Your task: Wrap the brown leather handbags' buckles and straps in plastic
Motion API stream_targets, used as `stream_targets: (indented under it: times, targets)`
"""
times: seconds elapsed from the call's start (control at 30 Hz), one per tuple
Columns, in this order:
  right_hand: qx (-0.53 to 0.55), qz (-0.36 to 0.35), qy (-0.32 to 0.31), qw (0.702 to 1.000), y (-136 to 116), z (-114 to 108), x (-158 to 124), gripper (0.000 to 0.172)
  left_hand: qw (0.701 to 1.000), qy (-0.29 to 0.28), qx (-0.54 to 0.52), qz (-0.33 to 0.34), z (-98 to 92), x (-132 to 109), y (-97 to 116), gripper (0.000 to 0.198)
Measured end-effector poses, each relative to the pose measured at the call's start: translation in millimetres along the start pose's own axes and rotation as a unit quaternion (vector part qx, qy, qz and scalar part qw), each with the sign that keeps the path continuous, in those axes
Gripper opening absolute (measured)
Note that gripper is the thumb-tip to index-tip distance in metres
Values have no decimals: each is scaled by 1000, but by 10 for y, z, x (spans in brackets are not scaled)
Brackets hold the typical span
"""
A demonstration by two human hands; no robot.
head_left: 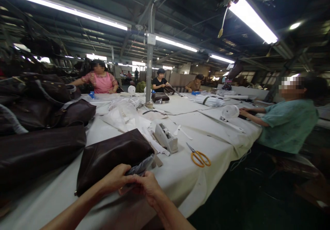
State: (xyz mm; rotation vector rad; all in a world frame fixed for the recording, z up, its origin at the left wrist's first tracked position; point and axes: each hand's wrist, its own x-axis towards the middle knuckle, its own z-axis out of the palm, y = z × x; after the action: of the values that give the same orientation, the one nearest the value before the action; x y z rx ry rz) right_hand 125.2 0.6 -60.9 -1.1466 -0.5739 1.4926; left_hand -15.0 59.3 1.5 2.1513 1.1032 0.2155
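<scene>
In front of me a dark brown leather bag point(110, 154) lies on its side on the cloth-covered table. Greyish, crinkled wrapping or lining point(142, 164) shows at its right end. My left hand point(120, 177) rests against the bag's near edge with its fingers closed. Close beside it, my right hand point(151, 188) is also closed, and the fingertips of both meet by the bag's end. A small brownish piece shows just under the fingers. What exactly they pinch is hidden by the fingers.
Right of the bag stand a grey tape dispenser point(166, 139) and orange-handled scissors point(198, 156). More dark bags point(38, 144) are heaped at left. A post point(149, 58) rises from the table point(180, 175). Co-workers sit around it, one in green point(288, 123) near a white fan point(230, 112).
</scene>
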Motion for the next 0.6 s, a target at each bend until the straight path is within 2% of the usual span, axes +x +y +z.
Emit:
stream_targets:
  times: [0.17, 0.33, 0.6]
  targets:
    - [19, 1, -49, 999, -28, -21, -10, 63, 999, -14, -29, 2, -39, -28, 13, 30]
    - [44, -11, -111, 993, -50, -94, -9, 62, 999, 4, -41, -18, -53, -29, 45, 25]
    - [85, -12, -84, 993, -42, -89, 39, 59, 995, -2, -85, -54, -100, 31, 90, 27]
